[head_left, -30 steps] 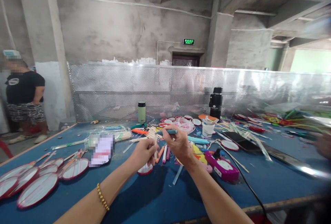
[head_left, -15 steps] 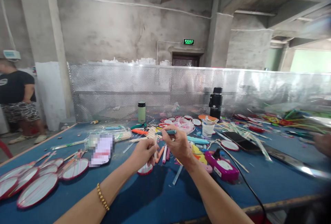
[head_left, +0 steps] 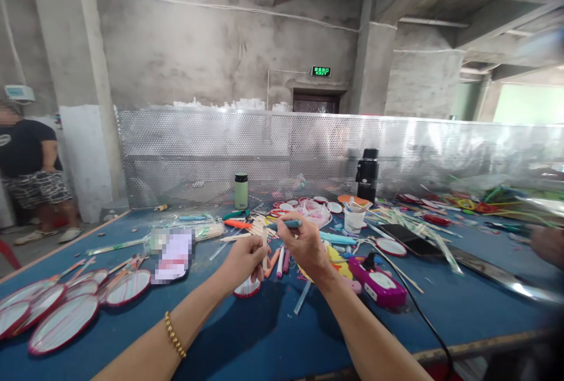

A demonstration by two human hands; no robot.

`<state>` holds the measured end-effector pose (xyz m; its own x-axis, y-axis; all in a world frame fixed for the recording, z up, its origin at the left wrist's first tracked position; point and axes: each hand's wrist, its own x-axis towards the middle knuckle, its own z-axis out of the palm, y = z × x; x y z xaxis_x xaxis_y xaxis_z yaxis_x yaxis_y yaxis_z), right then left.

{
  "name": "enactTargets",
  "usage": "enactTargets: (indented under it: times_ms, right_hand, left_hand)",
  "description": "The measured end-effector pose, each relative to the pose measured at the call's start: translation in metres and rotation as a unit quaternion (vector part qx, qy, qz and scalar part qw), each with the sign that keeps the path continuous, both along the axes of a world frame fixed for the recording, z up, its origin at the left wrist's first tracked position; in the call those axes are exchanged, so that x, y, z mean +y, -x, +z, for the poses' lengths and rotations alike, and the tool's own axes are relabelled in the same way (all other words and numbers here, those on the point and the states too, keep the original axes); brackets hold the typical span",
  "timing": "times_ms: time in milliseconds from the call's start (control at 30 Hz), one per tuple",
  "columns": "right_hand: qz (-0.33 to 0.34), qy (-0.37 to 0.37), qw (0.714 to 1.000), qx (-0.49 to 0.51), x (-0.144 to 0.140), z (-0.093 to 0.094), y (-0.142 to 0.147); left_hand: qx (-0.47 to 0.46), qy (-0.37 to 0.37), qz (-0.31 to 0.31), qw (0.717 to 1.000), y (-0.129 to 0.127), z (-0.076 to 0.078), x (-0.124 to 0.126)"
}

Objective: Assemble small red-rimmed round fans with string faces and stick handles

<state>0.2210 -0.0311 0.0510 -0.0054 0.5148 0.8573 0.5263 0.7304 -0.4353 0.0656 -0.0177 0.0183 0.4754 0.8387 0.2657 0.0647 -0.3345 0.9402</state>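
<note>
My left hand (head_left: 243,259) is closed around a flat, pale wooden stick (head_left: 265,242), which it holds upright. A round white disc with a red rim (head_left: 247,289) shows just under that hand; whether it joins the stick is hidden. In my right hand (head_left: 306,247) is a teal pen-like tool (head_left: 289,224), pinched with its tip pointing left, close to the stick's upper end. Several pens (head_left: 279,263) in orange, pink and purple lie on the table between my hands.
Red-rimmed round fans (head_left: 66,322) overlap at the left, beside a phone (head_left: 174,255). Behind stand a green bottle (head_left: 241,191), a black flask (head_left: 368,175) and a white cup (head_left: 353,219). A purple power strip (head_left: 378,281) with a black cable lies right. Another person's hand (head_left: 546,245) is at the right edge.
My hands, the stick and the teal tool stay almost where they were. The other person's hand at the right edge has shifted slightly.
</note>
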Motion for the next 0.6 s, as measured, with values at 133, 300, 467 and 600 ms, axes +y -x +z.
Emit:
enactTargets:
  times_ms: [133, 300, 467, 600]
  right_hand:
    - [0.001, 0.001, 1.0, 0.007, 0.0003, 0.0002, 0.0004]
    - [-0.003, -0.006, 1.0, 0.007, 0.0008, -0.0001, -0.0005]
    - [0.0, -0.005, 1.0, -0.004, 0.0009, -0.0003, 0.0003]
    - [-0.001, -0.001, 1.0, 0.007, 0.0012, 0.0002, 0.0007]
  left_hand:
    - [-0.002, 0.0, 0.002, 1.0, -0.0002, -0.0002, -0.0005]
    - [-0.005, 0.0, 0.001, 1.0, -0.0006, -0.0006, -0.0003]
    - [-0.006, 0.004, -0.001, 1.0, -0.0008, 0.0, -0.0007]
    - [-0.006, 0.003, 0.002, 1.0, -0.0009, -0.0008, 0.0]
